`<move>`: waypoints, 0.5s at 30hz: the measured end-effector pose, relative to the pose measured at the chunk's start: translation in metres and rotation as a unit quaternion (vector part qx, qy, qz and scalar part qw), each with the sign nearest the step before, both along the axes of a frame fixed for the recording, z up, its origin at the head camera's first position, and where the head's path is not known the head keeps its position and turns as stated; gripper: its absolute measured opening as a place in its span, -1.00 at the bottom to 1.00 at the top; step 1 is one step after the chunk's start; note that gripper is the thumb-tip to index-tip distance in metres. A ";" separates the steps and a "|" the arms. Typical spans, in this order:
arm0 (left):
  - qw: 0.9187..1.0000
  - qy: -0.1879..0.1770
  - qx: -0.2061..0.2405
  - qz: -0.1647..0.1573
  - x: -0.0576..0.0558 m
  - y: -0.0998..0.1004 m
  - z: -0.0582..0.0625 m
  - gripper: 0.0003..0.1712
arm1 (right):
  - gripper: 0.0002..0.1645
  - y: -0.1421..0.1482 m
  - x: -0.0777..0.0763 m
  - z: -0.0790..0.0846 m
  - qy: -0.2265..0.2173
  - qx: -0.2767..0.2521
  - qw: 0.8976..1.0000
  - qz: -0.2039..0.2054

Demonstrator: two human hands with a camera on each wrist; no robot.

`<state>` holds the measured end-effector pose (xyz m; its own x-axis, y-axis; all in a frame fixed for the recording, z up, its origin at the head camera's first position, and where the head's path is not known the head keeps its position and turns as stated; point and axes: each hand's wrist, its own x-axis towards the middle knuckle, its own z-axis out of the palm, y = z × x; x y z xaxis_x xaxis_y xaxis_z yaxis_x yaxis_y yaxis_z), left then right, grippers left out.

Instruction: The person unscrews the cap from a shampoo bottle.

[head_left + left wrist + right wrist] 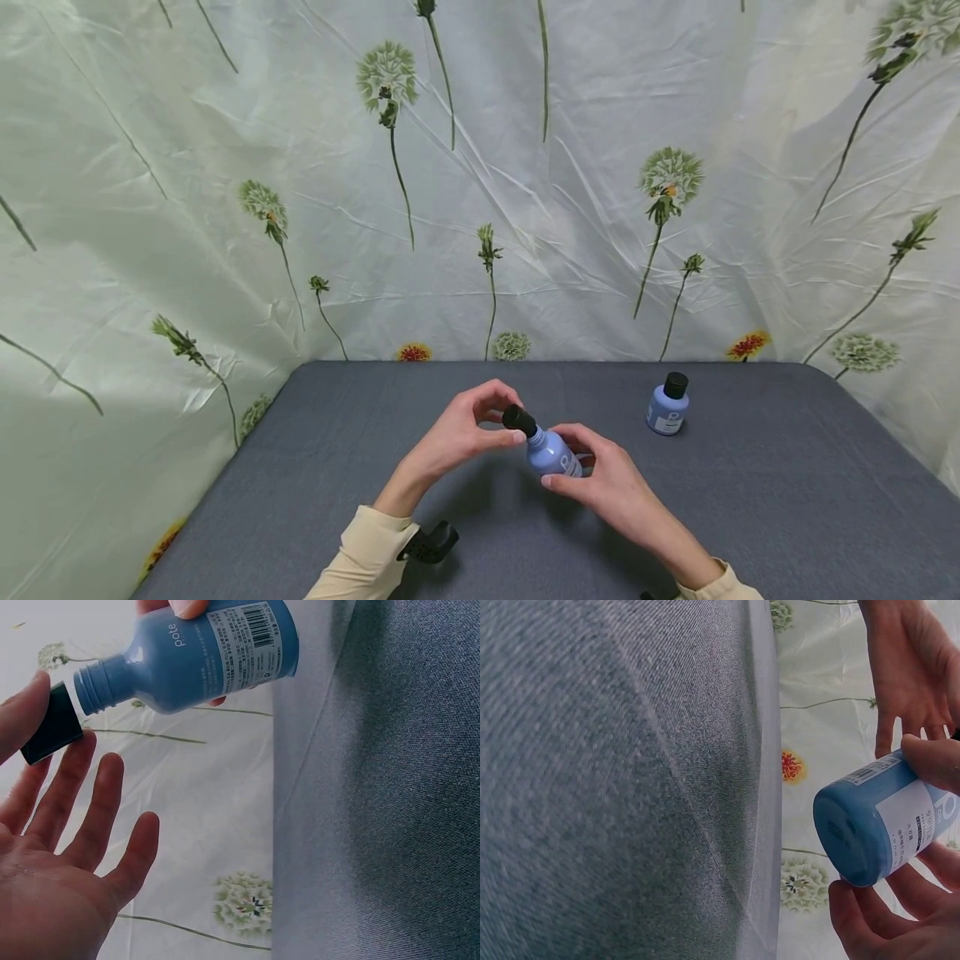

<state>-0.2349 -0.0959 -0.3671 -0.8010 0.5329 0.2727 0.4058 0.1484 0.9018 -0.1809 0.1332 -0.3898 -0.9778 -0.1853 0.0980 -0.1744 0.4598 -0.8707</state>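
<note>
Over a grey desk [750, 500], a person's right hand [600, 479] is holding a tilted blue bottle [551, 452], its grip curled around the body. The left hand [465, 433] is pinching the black cap [518, 418] between thumb and forefinger, the other fingers spreading loosely; the cap is sitting just off the threaded neck [97, 682]. A second blue bottle [667, 405] is standing upright nearby, before a floral backdrop [525, 208].
</note>
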 end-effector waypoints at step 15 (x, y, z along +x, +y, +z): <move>0.998 0.037 -0.039 0.031 0.000 -0.001 0.001 -0.71 | -0.33 0.001 0.000 -0.002 -0.002 -0.004 0.999 -0.031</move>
<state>-0.2349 -0.0969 -0.3666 -0.8127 0.5046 0.2914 0.4581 0.2442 0.8547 -0.1808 0.1342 -0.3919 -0.9879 -0.1226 0.0952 -0.1418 0.4625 -0.8752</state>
